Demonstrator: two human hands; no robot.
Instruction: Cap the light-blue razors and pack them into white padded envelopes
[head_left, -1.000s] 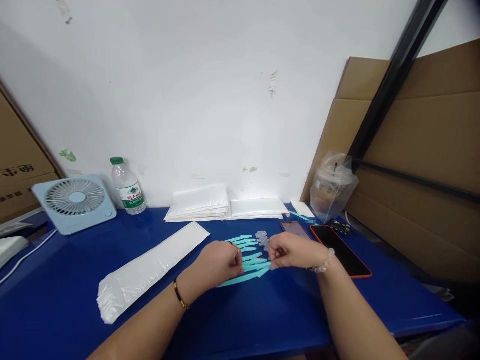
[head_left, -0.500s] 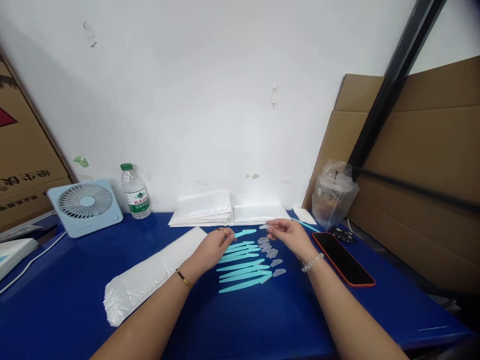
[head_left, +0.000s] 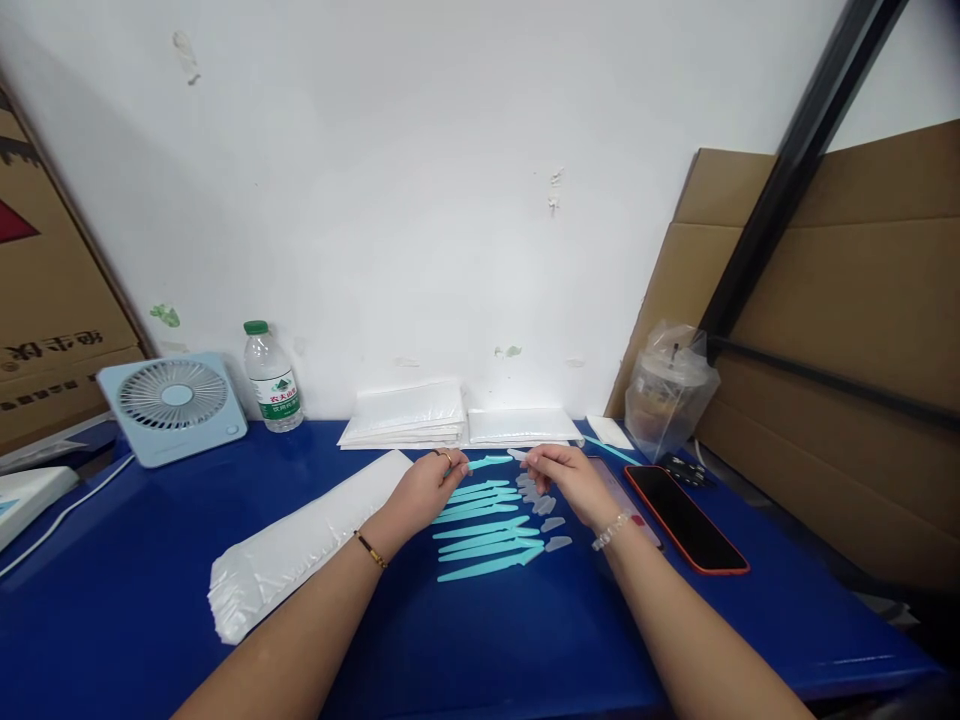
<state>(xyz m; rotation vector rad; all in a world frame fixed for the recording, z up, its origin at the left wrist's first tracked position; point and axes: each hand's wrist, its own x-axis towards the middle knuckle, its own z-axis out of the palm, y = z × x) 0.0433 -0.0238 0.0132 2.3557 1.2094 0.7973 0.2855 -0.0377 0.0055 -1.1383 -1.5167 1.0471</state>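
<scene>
My left hand (head_left: 441,480) pinches the handle of a turquoise eyebrow razor (head_left: 493,461), its head pointing right. A small clear blade cap (head_left: 517,455) is between the fingertips of my right hand (head_left: 562,475), just off the razor's tip; I cannot tell whether the two touch. Below my hands, several more turquoise eyebrow razors (head_left: 487,570) lie in a column on the blue table (head_left: 480,640), heads to the right. Several loose clear caps (head_left: 557,544) lie alongside their heads.
A white padded mailer (head_left: 300,545) lies beside my left forearm, and stacked white mailers (head_left: 409,412) sit by the wall. A fan (head_left: 176,400) and water bottle (head_left: 274,385) stand left. Right are a phone (head_left: 686,520), a clear case (head_left: 637,510) and a bagged drink (head_left: 667,385).
My right hand has moved left with the cap, bringing it close to the razor's tip. A clear case now shows beside my right wrist. The view has shifted slightly.
</scene>
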